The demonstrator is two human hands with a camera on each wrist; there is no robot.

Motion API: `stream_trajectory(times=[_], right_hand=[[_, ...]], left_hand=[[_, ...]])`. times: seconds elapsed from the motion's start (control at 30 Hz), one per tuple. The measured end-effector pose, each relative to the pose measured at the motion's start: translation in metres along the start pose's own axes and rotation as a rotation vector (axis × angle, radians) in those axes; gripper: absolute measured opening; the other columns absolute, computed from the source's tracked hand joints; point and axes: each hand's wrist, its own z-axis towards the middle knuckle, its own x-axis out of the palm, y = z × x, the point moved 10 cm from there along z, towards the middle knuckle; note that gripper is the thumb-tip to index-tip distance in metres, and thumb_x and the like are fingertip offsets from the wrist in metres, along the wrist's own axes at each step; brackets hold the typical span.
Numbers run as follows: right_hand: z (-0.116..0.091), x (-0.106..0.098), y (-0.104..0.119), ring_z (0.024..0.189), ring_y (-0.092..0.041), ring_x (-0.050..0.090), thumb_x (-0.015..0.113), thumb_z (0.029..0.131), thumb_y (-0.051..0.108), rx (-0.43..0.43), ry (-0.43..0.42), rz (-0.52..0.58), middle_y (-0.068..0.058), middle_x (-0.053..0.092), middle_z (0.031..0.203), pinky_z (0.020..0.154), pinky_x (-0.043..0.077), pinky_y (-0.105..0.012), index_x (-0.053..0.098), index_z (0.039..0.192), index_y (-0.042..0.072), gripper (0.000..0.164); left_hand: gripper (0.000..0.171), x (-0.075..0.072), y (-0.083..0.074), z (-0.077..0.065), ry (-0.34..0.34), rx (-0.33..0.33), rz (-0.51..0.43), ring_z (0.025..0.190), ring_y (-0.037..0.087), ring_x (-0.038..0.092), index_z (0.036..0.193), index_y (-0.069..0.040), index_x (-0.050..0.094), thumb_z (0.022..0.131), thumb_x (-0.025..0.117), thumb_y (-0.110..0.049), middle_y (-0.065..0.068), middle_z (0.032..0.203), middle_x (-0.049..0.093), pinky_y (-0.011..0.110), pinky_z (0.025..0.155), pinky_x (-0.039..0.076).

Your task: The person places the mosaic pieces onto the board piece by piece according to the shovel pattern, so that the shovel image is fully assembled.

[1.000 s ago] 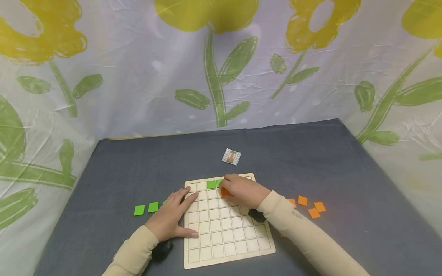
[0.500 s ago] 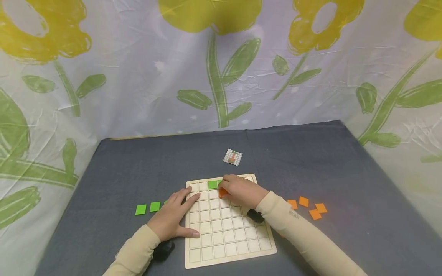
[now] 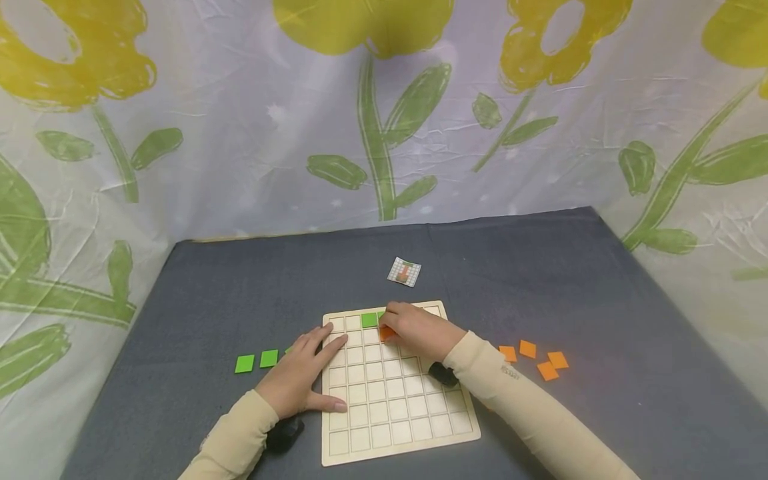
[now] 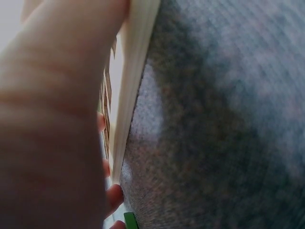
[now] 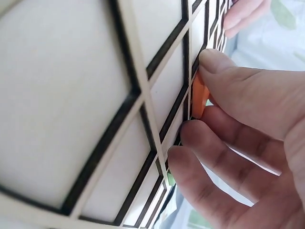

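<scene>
While the left hand (image 3: 299,379) rests on the board (image 3: 402,412), the right hand (image 3: 427,331) pinches an orange tile (image 3: 387,334)

Where the head view looks down, the left hand lies with fingers and thumb spread over the board's left edge, gripping nothing. The right hand, fingers bent, has the orange tile in the second row from the board's far edge. Two green tiles (image 3: 369,321) sit side by side in the row along that edge, one partly covered by the hand. On the dark table (image 3: 288,273), loose green tiles (image 3: 244,364) lie off the board's left edge and loose orange tiles (image 3: 527,349) off its right. A small card (image 3: 405,272) lies between the board and the table's far edge, before a flowered curtain (image 3: 240,167).

From the left wrist, the board's rim runs beside the hand, a green tile (image 4: 130,221) just beside a fingertip.

From the right wrist, thumb and forefinger hold the orange tile between them, the other fingers curled; whether the tile lies flat in its square, I cannot tell.
</scene>
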Motion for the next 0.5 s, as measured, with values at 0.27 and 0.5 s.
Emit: stream_trajectory(times=[0.27, 0.5], right_hand=[[-0.0006, -0.0005, 0.0000, 0.084, -0.011, 0.060, 0.073, 0.086, 0.015, 0.005, -0.001, -0.015, -0.001, 0.058, 0.094, 0.073, 0.050, -0.016, 0.068, 0.100, 0.008, 0.017], [-0.0014, -0.0011, 0.0008, 0.084, -0.011, 0.060, 0.073, 0.086, 0.015, 0.003, 0.001, -0.028, -0.001, 0.058, 0.094, 0.073, 0.050, -0.016, 0.068, 0.101, 0.008, 0.018]], left_hand=[[0.102, -0.0024, -0.0027, -0.0002, -0.013, 0.017, 0.003, 0.131, 0.046, 0.038, 0.145, -0.009, 0.040, 0.068, 0.070, -0.068, 0.022, 0.149, 0.033, 0.057, 0.100, 0.041], [0.103, -0.0025, -0.0028, -0.0003, 0.004, 0.000, 0.014, 0.131, 0.045, 0.038, 0.146, -0.010, 0.040, 0.068, 0.069, -0.069, 0.021, 0.149, 0.032, 0.057, 0.099, 0.041]])
